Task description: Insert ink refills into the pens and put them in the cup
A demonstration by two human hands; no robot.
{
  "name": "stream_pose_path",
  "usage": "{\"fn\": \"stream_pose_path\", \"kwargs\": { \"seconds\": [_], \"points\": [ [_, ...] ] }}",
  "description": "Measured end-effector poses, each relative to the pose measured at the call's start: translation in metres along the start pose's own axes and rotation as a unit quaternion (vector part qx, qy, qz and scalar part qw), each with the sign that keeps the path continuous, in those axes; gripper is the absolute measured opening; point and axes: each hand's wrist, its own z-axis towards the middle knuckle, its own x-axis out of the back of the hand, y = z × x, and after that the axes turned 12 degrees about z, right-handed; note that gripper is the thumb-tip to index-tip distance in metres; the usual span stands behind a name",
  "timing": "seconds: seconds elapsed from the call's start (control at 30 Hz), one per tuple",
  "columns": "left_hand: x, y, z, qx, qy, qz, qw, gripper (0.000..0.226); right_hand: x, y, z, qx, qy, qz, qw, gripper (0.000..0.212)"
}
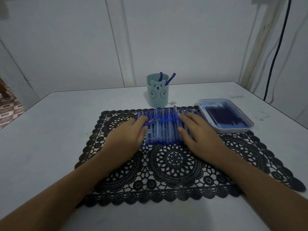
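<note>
Pens (164, 129) lie side by side in a row at centre frame on a black lace mat (175, 165), and both hands are down on them: the left hand (128, 132) is flat on the row's left end, fingers straight and close together, while the right hand (198, 130) is flat on the right end, fingers straight, thumb apart. Just behind the row stands a bear-faced cup (157, 94) with two pens (170, 78) poking out. At right centre, a tray (233, 130) holds dark refills (225, 115) on the white table (41, 130).
</note>
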Motion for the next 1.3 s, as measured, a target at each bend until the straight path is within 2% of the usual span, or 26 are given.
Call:
{"fn": "stream_pose_path", "kwargs": {
  "seconds": [0.07, 0.13, 0.3, 0.4, 0.5, 0.6, 0.73, 0.83, 0.9, 1.0, 1.13, 1.2, 1.3],
  "points": [
    [-0.006, 0.006, -0.008, -0.089, 0.068, 0.031, 0.993, 0.031, 0.002, -0.006, -0.002, 0.045, 0.006, -0.003, 0.999, 0.058],
    [-0.009, 0.012, -0.011, -0.134, 0.088, 0.047, 0.986, 0.029, 0.001, -0.013, -0.006, 0.092, -0.029, -0.03, 0.995, 0.055],
    [-0.009, 0.022, -0.016, -0.159, 0.074, -0.005, 0.984, 0.032, -0.002, -0.025, -0.007, 0.146, -0.069, -0.094, 0.982, 0.041],
    [-0.007, 0.024, -0.018, -0.17, 0.071, -0.005, 0.983, 0.034, -0.006, -0.023, -0.008, 0.175, -0.073, -0.089, 0.978, 0.014],
    [-0.004, 0.023, -0.018, -0.153, 0.061, -0.009, 0.986, 0.044, -0.007, -0.023, -0.011, 0.159, -0.084, -0.078, 0.981, 0.027],
    [-0.003, 0.023, -0.019, -0.161, 0.068, 0.002, 0.985, 0.041, -0.002, -0.026, -0.011, 0.173, -0.094, -0.076, 0.978, 0.005],
    [-0.006, 0.022, -0.018, -0.18, 0.068, 0.006, 0.981, 0.032, 0.003, -0.026, -0.013, 0.175, -0.108, -0.053, 0.977, 0.025],
    [-0.006, 0.02, -0.018, -0.184, 0.068, -0.01, 0.981, 0.032, 0.008, -0.024, -0.012, 0.179, -0.107, -0.049, 0.977, 0.031],
    [-0.005, 0.019, -0.018, -0.18, 0.062, -0.016, 0.982, 0.036, 0.011, -0.022, -0.01, 0.168, -0.104, -0.06, 0.978, 0.034],
    [-0.002, 0.021, -0.017, -0.156, 0.048, -0.024, 0.986, 0.034, 0.015, -0.028, -0.009, 0.088, -0.111, -0.07, 0.987, 0.045],
    [0.0, 0.015, -0.014, -0.078, 0.036, -0.049, 0.995, 0.035, 0.028, -0.023, -0.012, -0.024, -0.118, 0.004, 0.993, 0.023],
    [-0.002, 0.012, -0.013, -0.052, 0.036, -0.06, 0.996, 0.038, 0.029, -0.019, -0.012, -0.03, -0.105, -0.007, 0.994, 0.024],
    [-0.004, 0.012, -0.013, -0.059, 0.036, -0.058, 0.996, 0.035, 0.025, -0.021, -0.011, -0.013, -0.136, -0.009, 0.991, 0.026]
  ]
}}
